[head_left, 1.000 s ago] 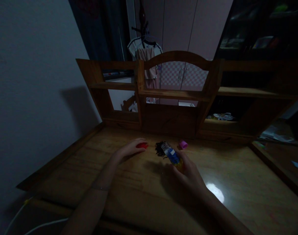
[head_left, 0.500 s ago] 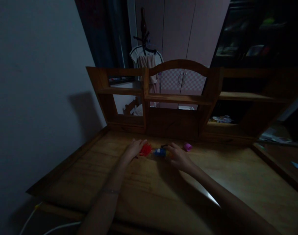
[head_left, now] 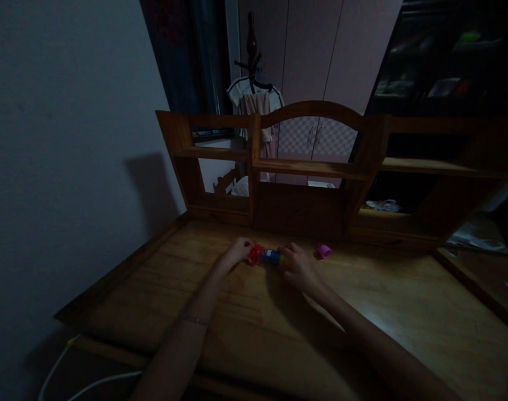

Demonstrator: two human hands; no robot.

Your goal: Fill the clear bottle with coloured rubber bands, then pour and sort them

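Observation:
My left hand (head_left: 239, 252) is closed with its fingertips on a bright red plastic piece (head_left: 255, 254), whose exact kind is too small and dark to tell. Just right of it is a blue plastic piece (head_left: 272, 255) with a white patch, touching or nearly touching the red one. My right hand (head_left: 298, 266) is wrapped round the far end of the blue piece, where some yellow shows under the fingers. Beyond the right hand lies a small purple cup-shaped piece (head_left: 323, 251) on the wooden desk (head_left: 220, 312).
A wooden shelf unit (head_left: 312, 167) runs along the desk's back edge. On the left is a pale wall (head_left: 78, 167). A white cable (head_left: 103, 382) hangs near the front left corner. Papers (head_left: 473, 239) lie on a surface at the right.
My left hand has moved right with the red piece, closing the gap to the blue piece. My right hand stays at the blue piece. The view has shifted slightly.

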